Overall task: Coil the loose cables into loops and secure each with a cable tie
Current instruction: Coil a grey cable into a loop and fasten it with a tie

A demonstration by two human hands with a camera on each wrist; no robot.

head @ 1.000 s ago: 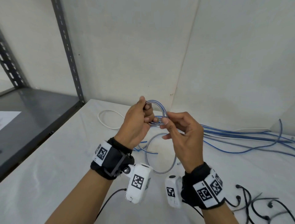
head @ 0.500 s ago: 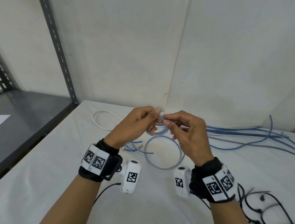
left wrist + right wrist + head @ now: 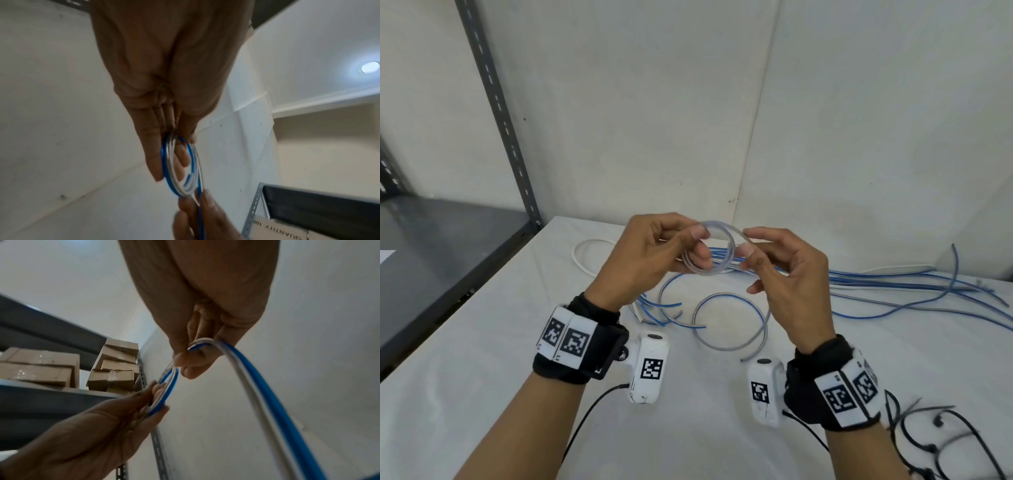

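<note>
Head cam looks forward and down over the desk point(image 3: 482, 394). Both wrist cams sit close under the palms, aimed up along the fingers. All three share the held coil point(image 3: 710, 255).

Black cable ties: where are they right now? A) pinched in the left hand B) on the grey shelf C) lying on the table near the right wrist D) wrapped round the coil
C: the black cable ties lie loose on the table beside the right wrist, while the left hand and right hand hold only the blue-and-clear cable coil, which has no tie round it.
</note>
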